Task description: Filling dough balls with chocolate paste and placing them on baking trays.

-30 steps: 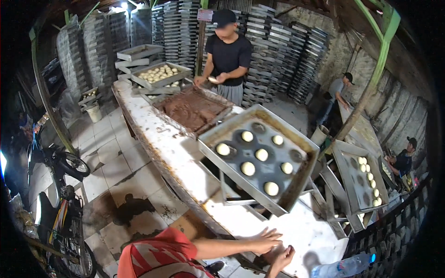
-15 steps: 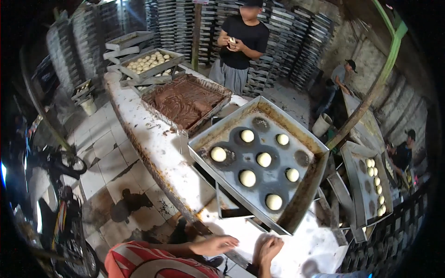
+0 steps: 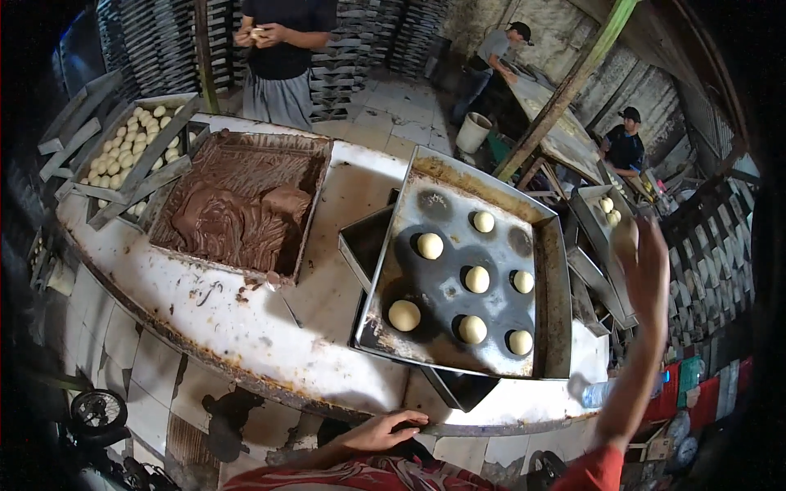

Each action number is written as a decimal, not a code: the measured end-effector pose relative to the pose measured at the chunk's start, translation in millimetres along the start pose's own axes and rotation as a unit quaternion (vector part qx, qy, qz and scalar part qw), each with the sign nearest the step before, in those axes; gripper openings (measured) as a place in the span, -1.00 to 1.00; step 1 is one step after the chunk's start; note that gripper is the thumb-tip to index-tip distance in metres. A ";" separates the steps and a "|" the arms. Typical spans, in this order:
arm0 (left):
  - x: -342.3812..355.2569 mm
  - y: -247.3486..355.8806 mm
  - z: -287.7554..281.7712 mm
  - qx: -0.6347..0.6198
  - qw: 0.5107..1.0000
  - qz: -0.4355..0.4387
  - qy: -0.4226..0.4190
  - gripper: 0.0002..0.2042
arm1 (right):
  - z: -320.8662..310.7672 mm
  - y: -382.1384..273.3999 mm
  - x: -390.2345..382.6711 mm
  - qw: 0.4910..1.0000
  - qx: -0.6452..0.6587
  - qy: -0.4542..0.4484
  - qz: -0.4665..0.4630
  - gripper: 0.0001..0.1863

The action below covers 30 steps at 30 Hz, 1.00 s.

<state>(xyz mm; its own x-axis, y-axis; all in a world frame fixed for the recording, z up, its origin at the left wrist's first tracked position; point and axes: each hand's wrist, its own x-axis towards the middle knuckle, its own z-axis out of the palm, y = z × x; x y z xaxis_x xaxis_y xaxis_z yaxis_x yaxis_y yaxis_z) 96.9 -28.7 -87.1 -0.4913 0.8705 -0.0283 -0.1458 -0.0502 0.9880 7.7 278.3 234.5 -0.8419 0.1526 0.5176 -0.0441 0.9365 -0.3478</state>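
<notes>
My right hand is stretched out to the right, somewhat blurred, its fingers extended over a metal tray that carries several pale dough balls. Whether a fingertip touches a ball cannot be made out. By the near table edge lies my left hand, open and holding nothing. In front of me a large square baking tray sits tilted on other trays. Several round dough balls rest apart from each other on its darkened bottom.
A rectangular pan of brown chocolate-like paste stands left on the white table. Beyond it is a tray of dough balls. A person stands across the table; two others work far right. A plastic bottle lies at the right edge.
My view has swung to the right. My right hand has gone from the near table edge out to the right-hand tray. My left hand has stayed near the table edge.
</notes>
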 end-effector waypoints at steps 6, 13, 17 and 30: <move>-13.1 -1.0 -11.2 -0.029 0.998 -0.009 0.051 -0.64 | 246.1 61.0 81.9 0.946 -0.258 -0.129 -0.149 -0.69; 13.7 14.2 16.0 -0.108 0.979 -0.172 -0.025 -0.63 | 112.2 119.3 120.2 0.992 0.005 0.124 0.013 -0.50; 60.7 -4.2 51.8 0.004 0.978 -0.122 -0.166 -0.58 | 2.1 205.3 133.8 0.988 0.013 0.144 0.058 -0.58; 226.8 136.5 111.0 -0.126 0.991 -0.045 -0.025 -0.57 | 4.9 640.4 110.0 0.938 -0.256 -0.150 0.181 -0.70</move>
<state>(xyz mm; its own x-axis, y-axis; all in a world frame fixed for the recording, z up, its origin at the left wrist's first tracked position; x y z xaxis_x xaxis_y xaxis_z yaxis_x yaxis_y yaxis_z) 60.9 216.3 58.2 -0.4248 0.8996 -0.1013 -0.4000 -0.0861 0.9125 -115.8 893.3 64.8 -0.8686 0.4661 0.1682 0.4733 0.8809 0.0026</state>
